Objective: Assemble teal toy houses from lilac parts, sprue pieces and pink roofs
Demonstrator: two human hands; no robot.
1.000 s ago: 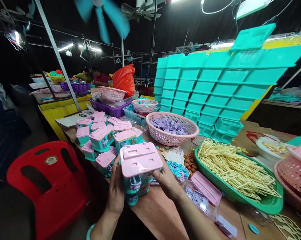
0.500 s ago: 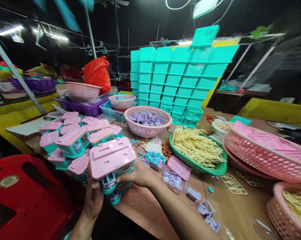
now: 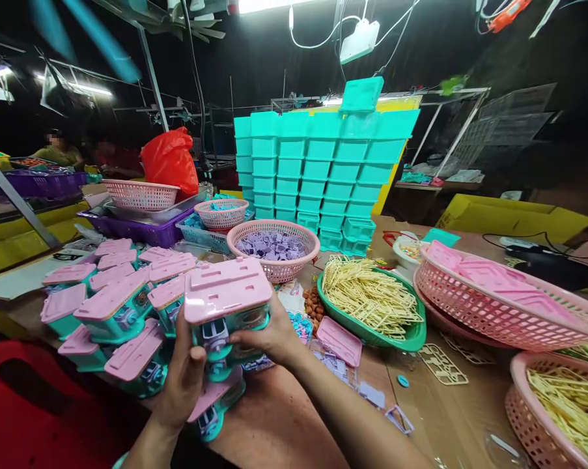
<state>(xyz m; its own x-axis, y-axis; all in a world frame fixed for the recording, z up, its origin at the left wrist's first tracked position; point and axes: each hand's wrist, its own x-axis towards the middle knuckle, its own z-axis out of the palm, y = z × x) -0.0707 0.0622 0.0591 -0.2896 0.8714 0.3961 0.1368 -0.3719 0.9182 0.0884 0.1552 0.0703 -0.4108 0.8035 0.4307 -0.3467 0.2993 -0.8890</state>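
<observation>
Between my two hands is a toy box (image 3: 228,293) with a pink lid and a clear and teal body with a small purple-white part at its front. My left hand (image 3: 180,381) presses on its left side, fingers partly hidden behind it. Around the right side, my right hand (image 3: 269,332) grips with the thumb across the front. Below the held box, a second pink-lidded box (image 3: 208,417) is at the table's near edge, mostly covered. Several similar boxes (image 3: 112,303) are grouped on the table to the left.
Beyond my hands sits a pink basket of purple parts (image 3: 274,257). A green basket (image 3: 372,339) of yellow sticks and a pink basket of pink lids (image 3: 508,299) are to the right. Teal bins (image 3: 318,166) are stacked behind. A red stool (image 3: 34,404) stands at left.
The view has turned slightly right and tilted up. The held toy box appears higher, and the second box beneath it now shows. Both hands keep their hold.
</observation>
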